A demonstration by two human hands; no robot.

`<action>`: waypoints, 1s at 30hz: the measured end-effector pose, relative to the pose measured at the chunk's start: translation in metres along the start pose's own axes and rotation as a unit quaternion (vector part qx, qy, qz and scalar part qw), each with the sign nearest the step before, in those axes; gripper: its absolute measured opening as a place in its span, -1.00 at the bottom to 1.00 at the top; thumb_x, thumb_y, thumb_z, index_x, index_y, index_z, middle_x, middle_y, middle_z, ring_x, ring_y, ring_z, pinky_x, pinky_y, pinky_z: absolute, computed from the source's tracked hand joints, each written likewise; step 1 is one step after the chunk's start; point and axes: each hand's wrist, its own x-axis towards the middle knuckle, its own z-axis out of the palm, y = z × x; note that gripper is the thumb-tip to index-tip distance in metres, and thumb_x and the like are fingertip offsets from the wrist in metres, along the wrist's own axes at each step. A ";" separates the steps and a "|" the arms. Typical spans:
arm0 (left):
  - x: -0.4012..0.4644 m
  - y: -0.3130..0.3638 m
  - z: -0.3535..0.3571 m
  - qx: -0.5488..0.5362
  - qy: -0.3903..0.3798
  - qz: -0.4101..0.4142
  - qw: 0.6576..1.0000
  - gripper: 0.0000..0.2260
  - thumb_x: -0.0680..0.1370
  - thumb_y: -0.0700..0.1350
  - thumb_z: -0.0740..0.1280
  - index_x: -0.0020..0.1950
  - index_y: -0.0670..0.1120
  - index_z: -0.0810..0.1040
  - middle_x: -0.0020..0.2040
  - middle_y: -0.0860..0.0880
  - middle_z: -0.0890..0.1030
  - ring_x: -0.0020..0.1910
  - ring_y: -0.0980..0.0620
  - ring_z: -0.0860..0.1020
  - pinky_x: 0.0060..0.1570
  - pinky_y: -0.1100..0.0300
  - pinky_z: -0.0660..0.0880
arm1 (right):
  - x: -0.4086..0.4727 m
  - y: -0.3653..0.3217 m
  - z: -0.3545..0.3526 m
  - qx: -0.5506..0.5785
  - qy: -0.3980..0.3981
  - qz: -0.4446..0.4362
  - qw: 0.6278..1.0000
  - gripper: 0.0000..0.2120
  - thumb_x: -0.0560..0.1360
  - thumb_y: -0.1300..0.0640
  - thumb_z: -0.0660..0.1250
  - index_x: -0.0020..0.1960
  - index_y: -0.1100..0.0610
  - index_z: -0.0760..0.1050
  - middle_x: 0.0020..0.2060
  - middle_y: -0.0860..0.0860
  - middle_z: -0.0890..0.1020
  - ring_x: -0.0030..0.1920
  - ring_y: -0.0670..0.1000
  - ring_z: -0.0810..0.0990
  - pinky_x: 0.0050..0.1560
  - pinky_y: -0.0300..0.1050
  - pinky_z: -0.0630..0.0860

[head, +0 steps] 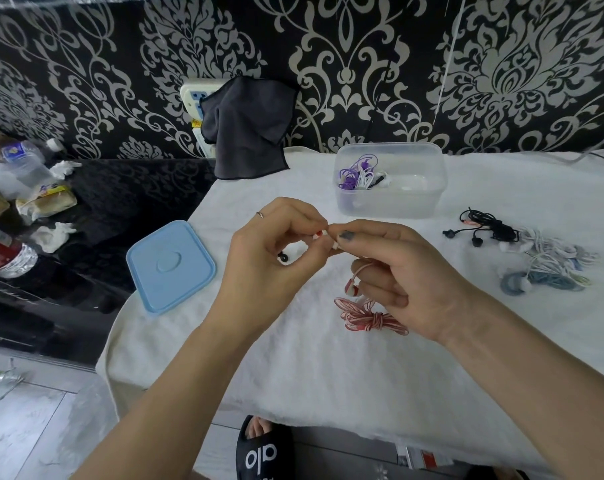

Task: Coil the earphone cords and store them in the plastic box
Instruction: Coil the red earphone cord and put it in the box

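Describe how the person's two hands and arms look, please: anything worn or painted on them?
Both forearms are bare, with no sleeves in view. The left hand wears a thin ring on one finger. The right hand has dark, chipped polish on its thumbnail. No watch or bracelet shows.

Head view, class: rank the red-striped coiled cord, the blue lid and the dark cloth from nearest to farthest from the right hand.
From the right hand:
1. Red-striped coiled cord, just below it.
2. Blue lid, off to the left.
3. Dark cloth, hanging at the wall.

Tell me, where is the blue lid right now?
In the head view, the blue lid lies flat on the white cloth, near its left edge, just left of the left hand.
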 end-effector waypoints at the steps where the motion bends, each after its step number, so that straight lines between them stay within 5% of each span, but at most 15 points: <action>1: 0.000 0.000 0.000 -0.020 0.001 -0.016 1.000 -0.93 0.52 -0.36 0.42 -0.10 -0.23 0.59 -0.07 -0.04 0.61 -0.07 -0.07 0.61 0.04 -0.06 0.63 | 0.000 0.001 0.001 -0.002 0.002 0.000 1.000 -0.81 0.58 0.30 0.25 0.01 0.22 0.65 -0.15 0.14 0.71 -0.61 -0.16 0.09 -0.62 -0.34 0.00; 5: 0.000 0.001 -0.001 -0.060 0.007 -0.051 0.997 -0.93 0.51 -0.37 0.42 -0.11 -0.23 0.60 -0.07 -0.09 0.61 -0.07 -0.08 0.61 0.05 -0.11 0.63 | 0.000 0.002 0.001 -0.013 0.008 0.003 1.000 -0.80 0.59 0.25 0.25 0.09 0.27 0.63 -0.02 0.23 0.69 -0.61 -0.14 0.07 -0.48 -0.31 0.19; 9: 0.000 0.001 0.001 -0.020 0.008 -0.044 0.999 -0.89 0.52 -0.39 0.43 -0.09 -0.19 0.62 -0.07 -0.05 0.62 -0.07 -0.05 0.63 0.06 -0.02 0.62 | 0.001 0.003 0.002 -0.018 0.012 0.017 1.000 -0.75 0.62 0.18 0.22 0.06 0.17 0.68 0.03 0.13 0.73 -0.59 -0.12 0.05 -0.30 -0.02 0.02; 15: 0.001 -0.002 -0.003 0.091 0.005 -0.005 0.996 -0.88 0.52 -0.29 0.47 0.03 -0.15 0.64 -0.06 0.00 0.62 -0.08 -0.02 0.66 0.03 0.04 0.62 | 0.003 -0.003 0.001 -0.035 0.015 0.035 0.999 -0.75 0.62 0.17 0.23 -0.03 0.10 0.69 0.00 0.10 0.74 -0.46 -0.02 -0.02 -0.42 -0.15 -0.03; 18: 0.002 -0.003 -0.002 0.155 0.010 0.011 0.988 -0.86 0.55 -0.21 0.47 0.09 -0.09 0.64 -0.07 0.09 0.61 -0.07 0.03 0.64 -0.02 0.02 0.61 | 0.004 -0.003 -0.001 -0.048 0.027 0.040 0.998 -0.79 0.62 0.18 0.23 0.05 0.18 0.65 0.02 0.15 0.73 -0.46 -0.01 -0.02 -0.49 -0.29 0.09; 23: 0.006 -0.005 0.001 0.189 -0.010 0.058 0.980 -0.92 0.56 -0.30 0.42 0.00 -0.15 0.65 -0.07 0.01 0.62 -0.09 0.05 0.61 -0.05 0.11 0.58 | 0.005 -0.003 -0.003 -0.070 0.024 0.036 0.997 -0.84 0.62 0.18 0.24 -0.03 0.14 0.60 0.07 0.23 0.70 -0.56 -0.09 0.06 -0.34 -0.07 0.00; 27: 0.007 -0.005 0.002 0.155 -0.009 -0.006 0.988 -0.93 0.59 -0.25 0.40 -0.02 -0.09 0.64 -0.09 0.04 0.65 -0.05 0.04 0.64 -0.03 0.16 0.60 | 0.007 -0.003 -0.003 -0.066 0.021 0.043 0.997 -0.82 0.61 0.15 0.26 -0.04 0.14 0.62 0.02 0.14 0.73 -0.56 -0.09 0.06 -0.38 -0.28 0.32; 30: 0.010 -0.006 0.002 0.155 -0.008 -0.031 0.987 -0.89 0.60 -0.29 0.36 -0.02 -0.11 0.64 -0.10 0.03 0.66 -0.05 0.10 0.64 -0.03 0.35 0.53 | 0.009 -0.003 -0.004 -0.061 0.041 0.045 0.996 -0.82 0.61 0.18 0.26 0.04 0.19 0.63 -0.02 0.14 0.74 -0.55 -0.08 0.06 -0.50 -0.36 0.36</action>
